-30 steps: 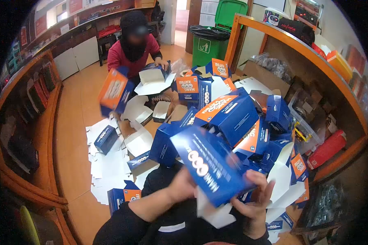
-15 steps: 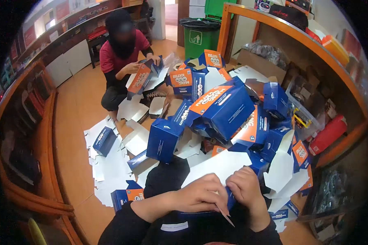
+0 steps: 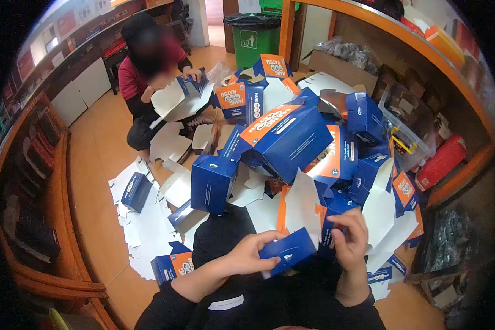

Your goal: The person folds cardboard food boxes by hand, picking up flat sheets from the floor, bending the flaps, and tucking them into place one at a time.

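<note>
In my lap is a partly folded cardboard box (image 3: 291,252), blue and orange outside and white inside. Its blue end panel faces me, and a white flap stands up behind it. My left hand (image 3: 247,254) grips that end panel at its left edge, thumb on the blue face. To the right of the box, my right hand (image 3: 351,236) is raised with bent fingers and the thumb apart, holding nothing that I can see. Just beyond, a large blue-and-orange box (image 3: 291,140) lies on a heap of similar boxes.
Flat white cardboard sheets (image 3: 151,234) lie on the floor at left, a small blue box (image 3: 137,191) on them. Across the heap a person (image 3: 148,71) sits handling another box. A green bin (image 3: 253,41) stands behind; a wooden-framed shelf (image 3: 401,38) borders the right.
The box in my lap has turned, bringing its blue end panel and upright white flap into view. My right hand has moved right, off the box. The other person's box has turned its white inside outward.
</note>
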Demonstrator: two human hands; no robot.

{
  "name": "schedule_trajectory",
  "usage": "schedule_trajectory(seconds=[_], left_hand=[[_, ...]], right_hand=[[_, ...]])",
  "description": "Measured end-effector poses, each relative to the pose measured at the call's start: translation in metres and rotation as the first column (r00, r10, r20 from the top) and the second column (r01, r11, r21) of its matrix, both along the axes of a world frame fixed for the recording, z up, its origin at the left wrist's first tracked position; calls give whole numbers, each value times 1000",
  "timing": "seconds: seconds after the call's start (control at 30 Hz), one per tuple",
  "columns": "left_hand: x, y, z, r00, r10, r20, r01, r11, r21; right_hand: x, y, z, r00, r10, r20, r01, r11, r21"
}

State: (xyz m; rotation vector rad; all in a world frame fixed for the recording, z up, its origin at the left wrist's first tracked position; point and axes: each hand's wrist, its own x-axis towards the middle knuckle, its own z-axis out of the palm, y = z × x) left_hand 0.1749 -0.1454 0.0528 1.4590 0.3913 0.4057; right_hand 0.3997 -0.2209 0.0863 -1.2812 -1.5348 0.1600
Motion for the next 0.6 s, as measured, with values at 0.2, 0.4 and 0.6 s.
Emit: schedule_trajectory(seconds=[0.2, 0.4, 0.6], left_hand=[[2, 0, 5, 984, 2, -177, 38, 974, 223], [17, -5, -38, 991, -118, -65, 118, 993, -6], [19, -4, -38, 996, -50, -69, 34, 976, -216]], right_hand=[[-2, -6, -8, 866, 381, -323, -489, 780, -390], [-12, -7, 5, 847, 526, 79, -442, 779, -444], [-15, -12, 0, 976, 169, 135, -132, 960, -246]])
